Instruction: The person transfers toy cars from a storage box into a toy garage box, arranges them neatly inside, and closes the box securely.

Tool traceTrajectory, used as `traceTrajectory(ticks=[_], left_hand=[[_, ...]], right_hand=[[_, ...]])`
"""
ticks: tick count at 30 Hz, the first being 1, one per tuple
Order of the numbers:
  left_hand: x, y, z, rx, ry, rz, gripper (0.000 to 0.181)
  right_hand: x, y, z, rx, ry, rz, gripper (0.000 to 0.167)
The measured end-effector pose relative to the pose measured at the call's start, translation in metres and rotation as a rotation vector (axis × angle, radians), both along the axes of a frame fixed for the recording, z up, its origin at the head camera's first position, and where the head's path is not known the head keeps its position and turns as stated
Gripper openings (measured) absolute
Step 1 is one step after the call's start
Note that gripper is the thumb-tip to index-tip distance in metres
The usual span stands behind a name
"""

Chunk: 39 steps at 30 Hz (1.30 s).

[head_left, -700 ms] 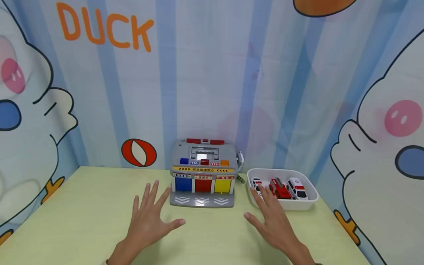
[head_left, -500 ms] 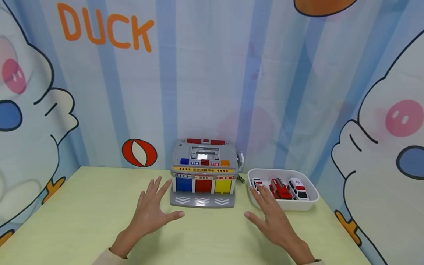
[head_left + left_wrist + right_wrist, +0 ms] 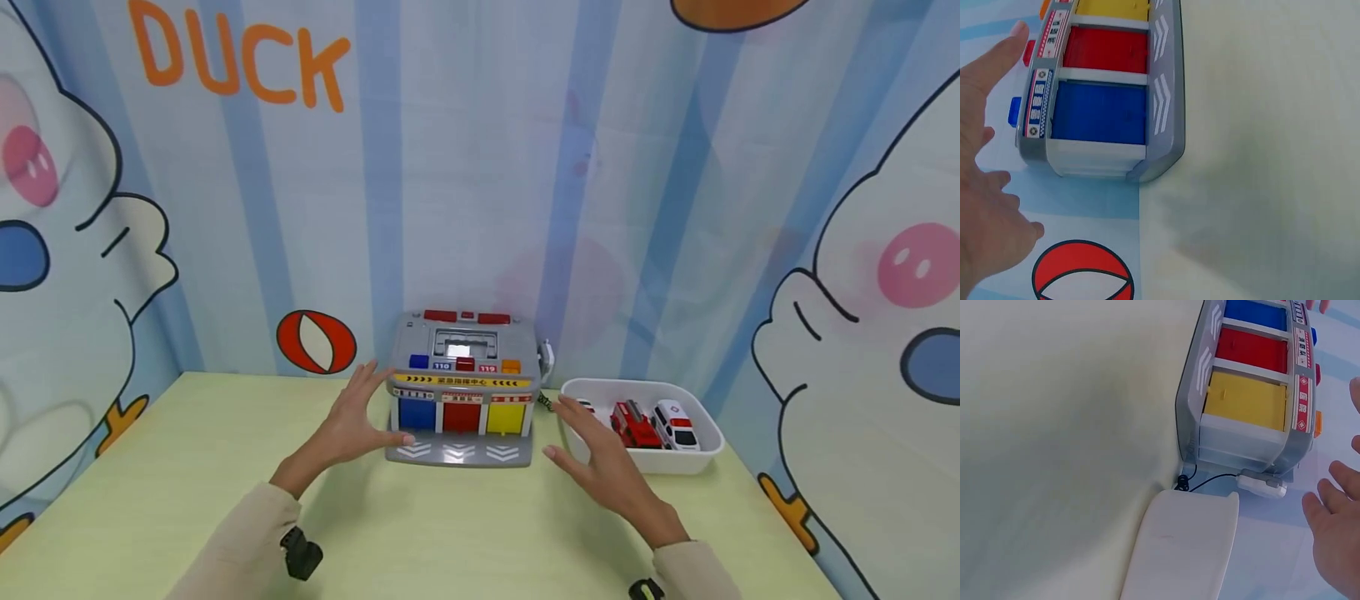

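Note:
A grey toy emergency station point(image 3: 462, 382) stands on the table, with blue, red and yellow doors across its front. My left hand point(image 3: 351, 423) hovers by its left side, thumb and fingers spread, holding nothing. In the left wrist view, the left thumb point(image 3: 1004, 57) reaches across near the station's top edge; contact cannot be told. My right hand point(image 3: 606, 460) is held in the air, fingers extended, in front of the white tub point(image 3: 667, 463) and right of the station. The tub holds a red fire truck point(image 3: 634, 426), a white ambulance point(image 3: 677, 427) and another car, mostly hidden behind the right hand.
A white toy handset point(image 3: 1262, 484) hangs at the station's right side, its coiled cord point(image 3: 1182, 482) reaching the table beside the tub. Behind the pale yellow table point(image 3: 450, 533) hangs a blue striped curtain point(image 3: 472, 167) with duck prints.
Both hands have moved forward, the left one closer to the station's side. More of both sleeves shows, and devices on the wrists have come into view.

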State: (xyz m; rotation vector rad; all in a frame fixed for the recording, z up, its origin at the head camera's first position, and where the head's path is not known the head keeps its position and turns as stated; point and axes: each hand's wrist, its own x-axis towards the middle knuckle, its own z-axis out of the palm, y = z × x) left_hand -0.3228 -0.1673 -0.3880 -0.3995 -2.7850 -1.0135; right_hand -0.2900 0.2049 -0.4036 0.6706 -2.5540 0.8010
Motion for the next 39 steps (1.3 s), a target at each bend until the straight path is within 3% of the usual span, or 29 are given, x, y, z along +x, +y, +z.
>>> traceTrajectory(ticks=[5, 9, 16, 22, 31, 39], left_hand=[[-0.017, -0.007, 0.010, 0.038, -0.055, -0.063, 0.107], [-0.029, -0.010, 0.017, 0.020, -0.051, -0.102, 0.106], [-0.050, -0.004, 0.021, -0.029, -0.066, -0.130, 0.101], [-0.065, 0.002, 0.028, -0.071, -0.020, -0.160, 0.098], [-0.083, 0.012, 0.039, -0.161, -0.004, -0.151, 0.094], [-0.090, 0.017, 0.040, -0.201, 0.000, -0.126, 0.084]], right_hand=[[-0.022, -0.007, 0.005, -0.022, 0.053, 0.061, 0.059], [-0.037, -0.011, 0.011, -0.018, 0.060, 0.104, 0.058], [-0.057, -0.018, 0.016, -0.036, -0.047, 0.085, 0.058], [-0.072, -0.028, 0.016, -0.039, -0.100, 0.058, 0.059], [-0.083, -0.032, 0.016, -0.047, -0.112, 0.066, 0.053], [-0.087, -0.035, 0.019, -0.027, -0.107, 0.072, 0.055]])
